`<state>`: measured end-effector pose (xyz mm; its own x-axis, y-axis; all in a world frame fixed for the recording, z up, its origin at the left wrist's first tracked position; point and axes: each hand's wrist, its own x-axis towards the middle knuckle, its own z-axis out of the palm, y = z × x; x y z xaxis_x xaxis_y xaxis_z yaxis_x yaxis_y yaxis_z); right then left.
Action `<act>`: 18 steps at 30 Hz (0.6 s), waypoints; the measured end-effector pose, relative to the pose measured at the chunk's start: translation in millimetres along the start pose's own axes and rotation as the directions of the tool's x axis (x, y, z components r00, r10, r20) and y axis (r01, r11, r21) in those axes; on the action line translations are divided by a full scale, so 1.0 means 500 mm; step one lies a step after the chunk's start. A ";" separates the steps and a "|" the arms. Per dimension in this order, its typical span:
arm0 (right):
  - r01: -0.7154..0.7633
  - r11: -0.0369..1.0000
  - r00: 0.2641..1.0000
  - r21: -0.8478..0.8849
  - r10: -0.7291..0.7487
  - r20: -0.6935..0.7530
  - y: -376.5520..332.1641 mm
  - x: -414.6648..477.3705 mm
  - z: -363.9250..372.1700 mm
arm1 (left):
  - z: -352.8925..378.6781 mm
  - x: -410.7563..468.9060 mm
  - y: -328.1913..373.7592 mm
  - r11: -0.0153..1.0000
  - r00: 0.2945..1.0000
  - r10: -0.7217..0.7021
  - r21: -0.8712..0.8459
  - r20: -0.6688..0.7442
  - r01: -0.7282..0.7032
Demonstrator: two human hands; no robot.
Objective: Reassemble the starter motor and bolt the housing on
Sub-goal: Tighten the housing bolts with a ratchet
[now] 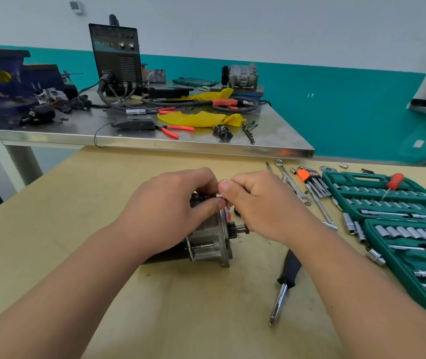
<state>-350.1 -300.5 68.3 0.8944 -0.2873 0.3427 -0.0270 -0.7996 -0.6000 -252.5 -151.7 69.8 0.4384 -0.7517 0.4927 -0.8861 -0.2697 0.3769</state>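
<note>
Hidden: the top of the motor [206, 239] is covered by both hands, and its dark rear body is mostly hidden under the left forearm.
Hard to make out: a small silver piece [219, 195] is seen between the two thumbs; it cannot be told whether it is a bolt or a socket.
Cut off: the green case [377, 216] of sockets is cut by the right edge.
Writing: marks are seen on the panel of the welder [116, 55], but they are too blurred to be read.
Motor look: a grey cast housing is seen, with a round flange [224, 229] turned to the right and a dark pinion [232, 226] on a short shaft.
Motor place: it is laid on its side in the middle of the wooden table [90, 203], left of a black-handled tool [289, 270].
Left hand [170, 208]: the fingers are curled over the motor top and the thumb is pressed on the housing.
Right hand [261, 206]: the thumb and fingers are closed together on the silver piece, just above the flange.
</note>
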 end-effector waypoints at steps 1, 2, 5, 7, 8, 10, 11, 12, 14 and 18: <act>-0.006 1.000 1.000 0.009 0.006 -0.009 0.000 0.000 0.003 | 0.000 0.000 0.000 1.000 1.000 0.007 0.007 0.001 -0.007; -0.007 1.000 1.000 0.017 0.008 -0.016 0.000 0.000 0.004 | 0.000 -0.001 0.000 1.000 1.000 0.015 0.015 0.006 -0.015; 0.088 0.988 0.996 -0.130 -0.083 0.042 0.004 -0.001 -0.006 | -0.002 0.000 0.001 0.999 0.999 0.026 0.028 0.034 -0.027; 0.176 0.953 0.982 -0.245 -0.153 0.110 0.005 -0.002 -0.015 | -0.005 -0.001 0.001 0.999 0.999 0.029 0.017 0.045 -0.030; 0.198 0.945 0.978 -0.261 -0.173 0.116 0.005 -0.003 -0.018 | -0.007 -0.001 0.001 0.999 0.998 0.033 0.009 0.046 -0.033; 0.204 0.953 0.978 -0.225 -0.189 0.087 0.003 -0.004 -0.016 | -0.008 -0.004 0.001 0.999 0.998 0.034 0.025 0.049 -0.035; 0.185 0.965 0.982 -0.184 -0.174 0.074 0.002 -0.004 -0.013 | -0.008 -0.005 0.001 0.998 0.998 0.030 0.052 0.053 -0.033; 0.147 0.980 0.988 -0.136 -0.138 0.068 -0.002 -0.004 -0.010 | -0.006 -0.006 0.002 0.996 0.998 0.025 0.085 0.059 -0.030; -0.012 1.000 0.996 -0.016 0.013 0.092 -0.011 -0.004 -0.005 | 0.000 -0.009 0.005 0.989 0.998 0.014 0.146 0.059 -0.023; -0.387 0.868 0.906 0.313 0.295 0.303 -0.033 -0.005 0.005 | 0.005 -0.013 0.004 0.985 0.999 0.045 0.168 0.014 -0.047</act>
<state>-351.0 -285.2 75.7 0.9380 -0.3359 -0.0857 -0.2299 -0.4176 -0.8791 -257.4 -148.7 65.4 0.3957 -0.7716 0.4981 -0.9184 -0.3313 0.2163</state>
